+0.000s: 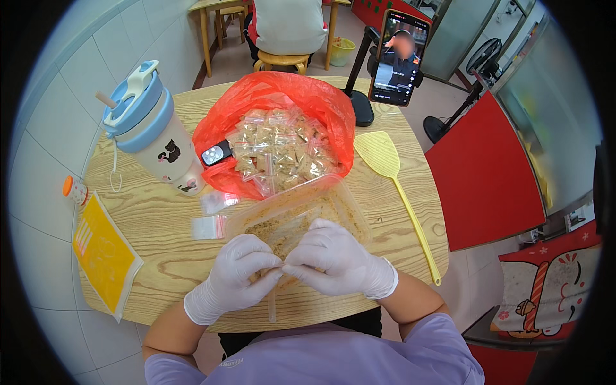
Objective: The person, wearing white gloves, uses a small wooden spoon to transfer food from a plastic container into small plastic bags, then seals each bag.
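Observation:
My left hand [243, 279] and my right hand [332, 260], both in white disposable gloves, meet fingertip to fingertip over the near side of a clear plastic tub [362, 226]. Thumbs and forefingers pinch what looks like a small clear bag, mostly hidden by the fingers. Brown crumbly powder [262, 230] lies in the tub and clings to its walls. A translucent strip, perhaps a scoop handle [272, 308], sticks out below my hands. Flat empty zip bags [208, 227] lie left of the tub. Behind it, a red plastic bag [332, 96] holds many filled zip bags [284, 144].
On the wooden table [163, 284] are a blue-lidded tumbler [159, 139], a black remote [216, 153], a yellow packet [106, 255], an orange-capped bottle [75, 190] and a yellow fly swatter [380, 151]. A phone [399, 57] stands on a holder. Another person [288, 26] sits beyond.

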Demonstrator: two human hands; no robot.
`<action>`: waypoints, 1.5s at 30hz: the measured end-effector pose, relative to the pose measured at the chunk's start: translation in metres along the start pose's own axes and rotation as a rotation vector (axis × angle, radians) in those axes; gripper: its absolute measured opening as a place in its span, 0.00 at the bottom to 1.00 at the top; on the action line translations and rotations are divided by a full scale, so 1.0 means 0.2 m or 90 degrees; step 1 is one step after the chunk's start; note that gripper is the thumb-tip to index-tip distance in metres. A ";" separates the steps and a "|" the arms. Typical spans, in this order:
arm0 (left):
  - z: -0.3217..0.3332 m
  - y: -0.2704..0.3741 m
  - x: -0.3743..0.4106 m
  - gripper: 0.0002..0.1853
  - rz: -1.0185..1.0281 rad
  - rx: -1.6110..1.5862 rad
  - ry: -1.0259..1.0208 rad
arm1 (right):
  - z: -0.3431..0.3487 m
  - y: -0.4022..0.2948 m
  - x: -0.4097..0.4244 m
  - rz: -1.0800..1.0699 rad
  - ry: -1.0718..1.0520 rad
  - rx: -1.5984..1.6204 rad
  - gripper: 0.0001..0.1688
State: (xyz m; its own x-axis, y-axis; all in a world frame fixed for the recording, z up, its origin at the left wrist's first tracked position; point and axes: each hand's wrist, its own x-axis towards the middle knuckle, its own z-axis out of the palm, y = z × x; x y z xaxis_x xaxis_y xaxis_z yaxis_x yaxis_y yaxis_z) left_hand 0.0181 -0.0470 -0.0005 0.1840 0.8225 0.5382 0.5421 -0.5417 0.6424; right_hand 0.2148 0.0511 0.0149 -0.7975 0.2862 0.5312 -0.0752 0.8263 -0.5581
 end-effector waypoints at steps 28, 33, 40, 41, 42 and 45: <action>-0.03 0.01 -0.01 0.10 -0.025 -0.057 -0.091 | 0.04 0.00 0.00 -0.048 -0.012 0.014 0.08; -0.02 0.01 0.01 0.10 -0.080 -0.086 -0.037 | 0.03 0.00 0.00 -0.013 0.016 0.001 0.06; -0.05 0.03 -0.01 0.09 -0.055 -0.047 -0.081 | 0.02 -0.02 0.01 -0.035 -0.004 -0.032 0.09; -0.05 0.03 0.00 0.09 -0.053 -0.042 -0.082 | 0.02 -0.01 0.00 -0.041 -0.009 -0.038 0.09; -0.05 0.03 0.00 0.09 -0.051 -0.036 -0.082 | 0.02 -0.01 0.00 -0.046 0.000 -0.039 0.09; -0.03 0.05 0.02 0.09 -0.088 -0.103 -0.027 | 0.01 0.00 0.00 -0.046 0.025 -0.046 0.08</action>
State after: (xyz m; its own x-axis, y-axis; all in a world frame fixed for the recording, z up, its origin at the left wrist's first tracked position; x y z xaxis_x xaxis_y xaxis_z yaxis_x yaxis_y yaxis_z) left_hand 0.0194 -0.0503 0.0105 0.1536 0.8958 0.4170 0.4272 -0.4407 0.7895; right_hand 0.2137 0.0499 0.0124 -0.7671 0.2429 0.5937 -0.0869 0.8776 -0.4714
